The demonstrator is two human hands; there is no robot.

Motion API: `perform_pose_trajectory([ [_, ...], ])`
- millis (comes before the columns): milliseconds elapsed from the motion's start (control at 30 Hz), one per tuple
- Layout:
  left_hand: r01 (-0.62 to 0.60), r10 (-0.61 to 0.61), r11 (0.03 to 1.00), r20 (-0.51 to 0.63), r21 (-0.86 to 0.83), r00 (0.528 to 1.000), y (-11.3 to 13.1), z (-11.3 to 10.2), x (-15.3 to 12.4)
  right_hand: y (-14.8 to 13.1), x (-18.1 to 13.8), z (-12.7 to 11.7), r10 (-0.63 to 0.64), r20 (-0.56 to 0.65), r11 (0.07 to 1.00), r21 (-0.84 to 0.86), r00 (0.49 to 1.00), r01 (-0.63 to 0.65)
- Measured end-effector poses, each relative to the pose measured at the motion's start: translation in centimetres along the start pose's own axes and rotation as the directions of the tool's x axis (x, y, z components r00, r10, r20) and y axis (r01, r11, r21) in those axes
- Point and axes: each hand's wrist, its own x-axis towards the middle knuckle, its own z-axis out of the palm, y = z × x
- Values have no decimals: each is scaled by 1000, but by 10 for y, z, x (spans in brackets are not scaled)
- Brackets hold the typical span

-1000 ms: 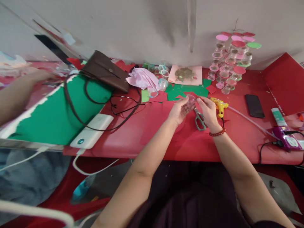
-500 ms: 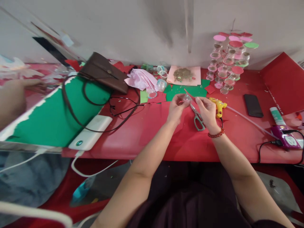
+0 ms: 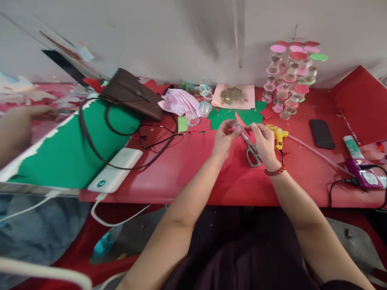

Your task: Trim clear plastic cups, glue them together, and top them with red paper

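Observation:
My left hand (image 3: 222, 140) pinches a small clear plastic cup (image 3: 236, 125), its exact shape partly hidden by my fingers. Against the cup stands a small piece of red paper (image 3: 240, 119), and my right hand (image 3: 264, 141) grips its near edge between thumb and fingers. Below and between the hands, scissors (image 3: 254, 156) with grey handles lie on red paper sheets (image 3: 196, 157). Just beyond my right hand rests a yellow glue gun (image 3: 278, 135), a long translucent stick (image 3: 317, 153) running out of its back.
A tower of clear cups and coloured discs (image 3: 290, 80) stands back right, near a phone (image 3: 322, 133) and a purple power socket (image 3: 365, 175). Leftward are a brown bag (image 3: 133, 92), glasses (image 3: 157, 137), a white power bank (image 3: 117, 171) and another person's arm (image 3: 15, 133).
The red paper has tilted slightly and shows more of its face beside the clear cup. Both hands stay nearly in place; the view has shifted a little.

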Motion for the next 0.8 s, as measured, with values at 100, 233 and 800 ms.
perform_pose_trajectory([
  [100,-29,30,998,-16,53,999,1,1,0,0,0,0,-4,-7,1000,5,1000,4],
  [233,-90,90,978,7,187,996,2,0,-1,5,-1,1,-53,56,998,-10,997,54],
  [800,-356,354,817,93,455,931,-3,-10,1,12,3,6,236,38,925,296,971,-236],
])
